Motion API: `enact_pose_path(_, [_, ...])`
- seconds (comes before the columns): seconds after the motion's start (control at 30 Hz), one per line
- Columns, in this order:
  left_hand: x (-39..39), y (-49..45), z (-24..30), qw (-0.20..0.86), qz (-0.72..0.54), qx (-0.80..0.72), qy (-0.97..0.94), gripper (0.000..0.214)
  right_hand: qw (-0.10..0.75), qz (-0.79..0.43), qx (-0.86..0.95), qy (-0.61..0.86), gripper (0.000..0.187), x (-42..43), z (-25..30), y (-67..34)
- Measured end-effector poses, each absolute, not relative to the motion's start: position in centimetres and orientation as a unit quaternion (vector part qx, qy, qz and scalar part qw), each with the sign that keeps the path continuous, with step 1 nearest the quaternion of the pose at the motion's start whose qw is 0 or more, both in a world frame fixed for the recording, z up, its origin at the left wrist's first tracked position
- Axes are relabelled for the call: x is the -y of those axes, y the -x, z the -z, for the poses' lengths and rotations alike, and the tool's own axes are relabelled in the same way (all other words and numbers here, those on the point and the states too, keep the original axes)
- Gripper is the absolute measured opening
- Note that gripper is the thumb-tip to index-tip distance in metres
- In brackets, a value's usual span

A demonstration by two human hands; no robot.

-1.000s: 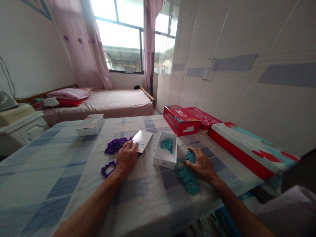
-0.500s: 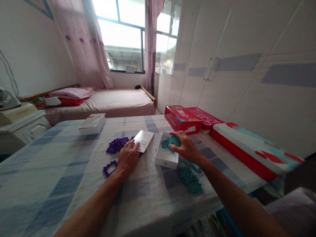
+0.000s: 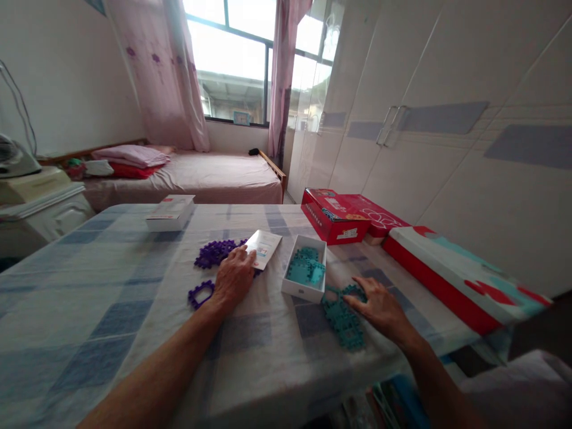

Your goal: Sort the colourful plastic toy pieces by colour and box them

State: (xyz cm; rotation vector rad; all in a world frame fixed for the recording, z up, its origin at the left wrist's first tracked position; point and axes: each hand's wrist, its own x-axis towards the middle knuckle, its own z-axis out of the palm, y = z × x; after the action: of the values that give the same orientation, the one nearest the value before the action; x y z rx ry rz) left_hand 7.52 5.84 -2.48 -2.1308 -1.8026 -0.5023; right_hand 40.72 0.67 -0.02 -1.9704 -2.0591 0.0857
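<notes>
My right hand (image 3: 379, 308) lies on the checked tablecloth (image 3: 111, 310), fingers spread over the right edge of a flat cluster of teal interlocking pieces (image 3: 340, 316). Just left of it stands a small white open box (image 3: 304, 275) with several teal pieces inside. My left hand (image 3: 233, 277) rests palm down on the cloth, its fingertips touching a white card (image 3: 264, 247). A pile of purple pieces (image 3: 215, 252) lies beside that hand, and a single purple frame piece (image 3: 200, 294) sits at its left.
A closed white box (image 3: 170, 212) sits at the table's far side. Red boxes (image 3: 339, 215) and a long red-and-white box (image 3: 456, 268) line the right edge beside white wardrobe doors. A bed (image 3: 187, 179) stands beyond, under the window.
My right hand came back from the white box to the teal cluster on the cloth. More teal pieces now lie in the box. My left hand stayed put.
</notes>
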Motion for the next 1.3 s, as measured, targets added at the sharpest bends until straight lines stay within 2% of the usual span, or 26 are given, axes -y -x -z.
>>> enact_pose_path(0.1, [-5.8,-7.4,2.5,0.151,0.175,0.627,0.744,0.038,0.147,-0.018,0.721,0.677,0.049,0.0,1.1,-40.9])
enact_pose_path(0.2, [-5.8,-7.3,2.5,0.153,0.174,0.627,0.744,0.037,0.196,-0.025,0.713,0.673,0.047,0.1,1.0,-40.5])
enact_pose_path(0.37, [-5.8,-7.4,2.3,0.154,0.167,0.624,0.748,0.037,0.310,-0.117,0.711,0.620,0.042,0.0,-1.5,-38.8])
enact_pose_path(0.5, [-5.7,-7.4,2.3,0.159,0.164,0.625,0.746,0.037,0.331,-0.101,0.758,0.552,0.039,-1.6,-3.8,-35.8])
enact_pose_path(0.67, [-5.7,-7.4,2.2,0.166,0.163,0.622,0.748,0.036,0.292,-0.054,0.779,0.553,0.050,-3.6,-4.3,-33.4])
enact_pose_path(0.77, [-5.7,-7.4,2.2,0.163,0.162,0.623,0.748,0.036,0.248,-0.016,0.775,0.580,0.044,-3.4,-3.6,-33.4])
enact_pose_path(0.87, [-5.7,-7.6,2.2,0.157,0.162,0.625,0.747,0.035,0.217,-0.032,0.792,0.569,0.036,-2.9,-3.3,-33.8])
enact_pose_path(0.97, [-5.7,-7.6,2.3,0.156,0.167,0.625,0.747,0.035,0.236,-0.086,0.801,0.544,0.034,-2.7,-3.8,-33.9])
enact_pose_path(1.07, [-5.7,-7.6,2.3,0.159,0.168,0.625,0.746,0.036,0.244,-0.086,0.806,0.532,0.033,-2.7,-4.4,-34.0])
enact_pose_path(1.3, [-5.6,-7.5,2.2,0.155,0.159,0.627,0.746,0.036,0.137,-0.032,0.860,0.491,0.034,-2.8,-3.5,-34.5])
